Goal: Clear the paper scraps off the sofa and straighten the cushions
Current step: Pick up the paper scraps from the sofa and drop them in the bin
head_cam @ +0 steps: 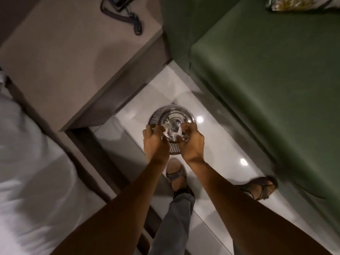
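I look straight down at a round perforated metal bin (173, 115) on the white tiled floor. My left hand (156, 142) and my right hand (192, 142) hover side by side over its mouth, fingers curled. White paper scraps (174, 133) show between the fingertips, above the bin's opening. Whether they are held or falling is blurred. The green sofa (266, 80) fills the right side, its seat bare here. A patterned cushion (298, 3) peeks in at the top right corner.
A beige bedside table (64, 61) with a dark strap and device (128, 13) stands left of the bin. A white bed (27, 172) lies at the far left. My sandalled feet (176, 173) stand on the tiles just behind the bin.
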Tool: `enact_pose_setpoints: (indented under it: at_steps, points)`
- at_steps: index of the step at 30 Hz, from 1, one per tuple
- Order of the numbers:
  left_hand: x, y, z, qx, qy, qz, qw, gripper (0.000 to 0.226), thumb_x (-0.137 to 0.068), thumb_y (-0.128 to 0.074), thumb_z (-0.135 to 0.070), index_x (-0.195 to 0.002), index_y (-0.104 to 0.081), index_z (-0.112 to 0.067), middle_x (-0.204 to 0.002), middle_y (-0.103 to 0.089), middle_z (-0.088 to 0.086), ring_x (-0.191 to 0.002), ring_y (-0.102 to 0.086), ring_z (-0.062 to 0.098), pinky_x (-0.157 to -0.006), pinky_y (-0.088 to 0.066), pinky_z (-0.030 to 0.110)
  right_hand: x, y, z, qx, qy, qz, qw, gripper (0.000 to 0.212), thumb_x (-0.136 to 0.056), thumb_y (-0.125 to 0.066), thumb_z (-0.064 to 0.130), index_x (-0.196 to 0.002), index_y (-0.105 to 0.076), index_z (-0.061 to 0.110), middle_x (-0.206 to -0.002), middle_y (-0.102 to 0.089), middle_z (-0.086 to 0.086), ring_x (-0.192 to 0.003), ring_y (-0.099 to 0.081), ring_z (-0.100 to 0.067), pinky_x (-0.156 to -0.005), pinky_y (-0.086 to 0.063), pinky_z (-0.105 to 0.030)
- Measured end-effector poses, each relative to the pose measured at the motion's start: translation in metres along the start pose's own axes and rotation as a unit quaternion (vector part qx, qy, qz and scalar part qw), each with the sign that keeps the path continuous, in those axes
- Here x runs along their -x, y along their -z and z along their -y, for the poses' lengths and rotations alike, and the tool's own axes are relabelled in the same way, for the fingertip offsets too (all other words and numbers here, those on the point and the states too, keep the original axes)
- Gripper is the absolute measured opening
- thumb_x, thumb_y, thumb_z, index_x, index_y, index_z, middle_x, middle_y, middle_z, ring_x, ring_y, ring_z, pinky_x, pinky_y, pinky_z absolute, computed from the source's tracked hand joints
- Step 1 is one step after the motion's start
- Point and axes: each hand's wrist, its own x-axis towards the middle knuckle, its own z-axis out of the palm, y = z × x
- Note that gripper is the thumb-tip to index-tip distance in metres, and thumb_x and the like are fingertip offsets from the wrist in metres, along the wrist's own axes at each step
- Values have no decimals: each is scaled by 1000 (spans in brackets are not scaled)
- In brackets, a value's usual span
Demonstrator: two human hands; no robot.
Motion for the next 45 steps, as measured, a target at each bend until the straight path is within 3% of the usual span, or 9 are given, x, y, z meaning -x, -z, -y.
enact_pose_setpoints:
  at_steps: [4,8,13,18,23,33,37,42,45]
  points:
    - [4,9,-4,-30,-50,31,998,40,-86,-68,8,-122,-66,-9,-137,-57,13,-125,-50,36,-98,-51,49,4,12,0,6,10,-4,1000,53,-86,-76,-9,-131,-68,18,-124,-80,-7,-113,-77,-25,-87,-55,-15]
    - [15,25,-28,-30,-92,21,995,32,-92,-65,2,-124,-66,-1,-134,-60,22,-121,-54,43,-99,-50,55,17,39,11,-28,21,-21,999,45,-90,-72,-8,-126,-68,19,-119,-79,-6,-108,-78,-22,-88,-64,-23]
    - [31,46,-80,-63,-184,36,980,42,-92,-69,-6,-134,-63,-1,-143,-58,23,-132,-50,43,-110,-46,55,32,95,28,-43,45,-43,997,41,-90,-76,-3,-117,-68,27,-107,-76,9,-92,-72,-9,-78,-50,0]
    - [56,46,-155,-86,-226,38,969,45,-92,-71,1,-136,-63,-3,-144,-59,20,-133,-53,42,-110,-47,58,39,172,29,-53,63,-83,993,36,-98,-70,3,-128,-69,20,-121,-76,6,-106,-73,-13,-95,-61,-26]
    - [95,18,-239,-73,-283,20,956,41,-96,-65,4,-137,-64,-4,-140,-62,22,-130,-57,40,-107,-48,52,41,264,2,-24,47,-164,985,29,-96,-71,0,-123,-73,10,-118,-79,-9,-102,-78,-30,-90,-57,-25]
    - [141,-89,-389,-22,-325,79,942,38,-102,-57,1,-140,-61,-2,-147,-57,23,-133,-53,41,-112,-44,55,-23,455,-55,25,21,-266,963,37,-92,-69,-4,-128,-70,2,-125,-72,-23,-114,-71,-45,-95,-58,-49]
    - [129,-123,-414,-69,-382,93,917,44,-100,-59,0,-144,-58,-6,-151,-55,17,-129,-55,39,-104,-47,51,-79,491,-63,63,33,-232,970,45,-98,-65,1,-143,-62,7,-141,-63,-19,-131,-59,-34,-108,-48,-34]
    - [108,-152,-429,-149,-433,137,878,61,-101,-54,-5,-159,-38,-17,-169,-29,11,-147,-35,33,-115,-37,46,-131,503,-69,88,95,-161,978,70,-97,-49,-13,-161,-46,14,-174,-32,-15,-159,-34,-35,-132,-32,-44]
    - [105,-159,-427,-106,-418,165,887,55,-99,-58,4,-152,-48,-5,-163,-39,20,-149,-38,38,-120,-37,47,-147,503,-81,224,144,-83,960,60,-103,-48,-6,-160,-49,11,-178,-28,-13,-164,-25,-39,-132,-28,-46]
